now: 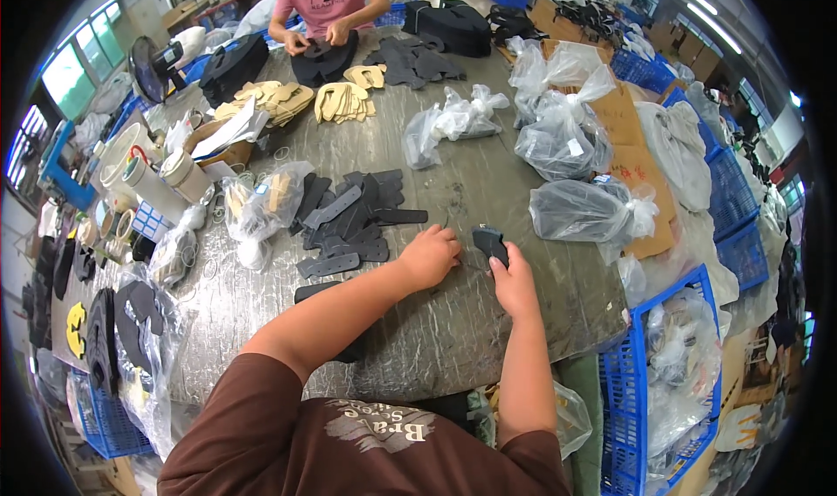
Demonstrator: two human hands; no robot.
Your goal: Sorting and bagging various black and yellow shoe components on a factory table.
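My right hand (516,285) is closed around a small stack of dark flat pieces (491,244), held on end just above the table. To its left, my left hand (429,259) has its fingers curled together. A thin dark strand seems to run from those fingers toward the stack, but what they pinch is too small to make out. Beyond my left forearm lies a loose heap of black flat cut pieces (353,213), some long with rounded ends. Partly under that forearm, another black piece (316,292) shows on the table.
Knotted clear plastic bags (575,213) stand along the right side by cardboard (641,191). At left are a bag of beige pieces (261,201) and tubs (185,178). Beige stacks (344,102) lie farther back; across the table, a person handles black pieces. A blue crate (623,409) stands lower right.
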